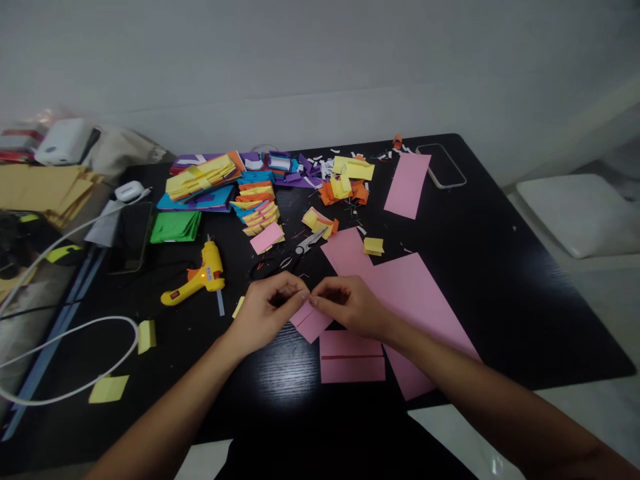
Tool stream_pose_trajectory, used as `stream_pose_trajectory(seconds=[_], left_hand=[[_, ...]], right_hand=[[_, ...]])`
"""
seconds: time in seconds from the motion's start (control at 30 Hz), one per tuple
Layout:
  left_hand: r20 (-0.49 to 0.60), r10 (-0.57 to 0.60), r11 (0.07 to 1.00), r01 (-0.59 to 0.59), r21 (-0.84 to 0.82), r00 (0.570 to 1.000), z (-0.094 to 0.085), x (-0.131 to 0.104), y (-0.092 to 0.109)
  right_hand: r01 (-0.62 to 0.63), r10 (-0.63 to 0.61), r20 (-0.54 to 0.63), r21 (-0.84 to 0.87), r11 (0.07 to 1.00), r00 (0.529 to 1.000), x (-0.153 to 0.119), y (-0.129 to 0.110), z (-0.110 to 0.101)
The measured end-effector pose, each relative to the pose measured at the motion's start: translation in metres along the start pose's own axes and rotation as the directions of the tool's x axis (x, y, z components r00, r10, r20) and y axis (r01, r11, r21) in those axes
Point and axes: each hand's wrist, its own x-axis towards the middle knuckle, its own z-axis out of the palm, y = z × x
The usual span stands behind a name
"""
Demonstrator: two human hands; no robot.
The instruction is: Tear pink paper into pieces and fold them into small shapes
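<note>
From where I stand, the small pink rectangular paper piece with a dark line across it (315,325) is between both hands, over the near part of the black table (525,300), just beyond a pink paper card with a dark red stripe (353,372). The fingers of the left hand (270,308) and right hand (353,307) are pinched closed on its far edge, thumb tips nearly meeting; contact between them cannot be told. The step appears to be aligning or creasing that edge. Hold both pinches level, match edges before pressing, then apply even pressure outward. Avoid dragging the right forearm across the large pink paper sheet (430,307).
</note>
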Motion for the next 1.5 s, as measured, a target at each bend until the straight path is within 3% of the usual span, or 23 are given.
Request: stream_pose_trajectory(seconds=[0.23, 0.57, 0.83, 1.17, 1.37, 1.5], left_hand=[[-0.072, 0.006, 1.0, -0.006, 0.007, 0.997, 0.0, 0.001, 0.0], [0.066, 0.021, 0.995, -0.027, 0.096, 0.998, -0.002, 0.001, 0.003], [0.013, -0.024, 0.997, 0.023, 0.073, 1.0, -0.015, 0.005, -0.002], [0.085, 0.011, 0.993, -0.021, 0.116, 0.996, -0.005, 0.002, 0.002], [-0.024, 0.026, 0.997, -0.024, 0.078, 0.999, -0.008, 0.003, 0.003], [0.0, 0.031, 0.994, -0.031, 0.102, 1.0, -0.008, 0.002, 0.004]], right_hand=[[0.002, -0.002, -0.035, -0.005, 1.0, 0.999, 0.002, 0.0, -0.001], [0.014, -0.013, 0.021, -0.037, 0.999, 1.0, 0.0, 0.001, -0.001], [-0.004, 0.004, 0.003, -0.044, 0.999, 1.0, 0.002, 0.003, -0.004], [-0.008, 0.01, 0.036, -0.041, 0.999, 0.999, 0.001, 0.001, -0.002], [0.001, -0.001, -0.014, -0.034, 0.999, 1.0, 0.001, 0.001, -0.003], [0.016, -0.017, -0.012, -0.044, 0.999, 1.0, 0.002, 0.001, -0.004]])
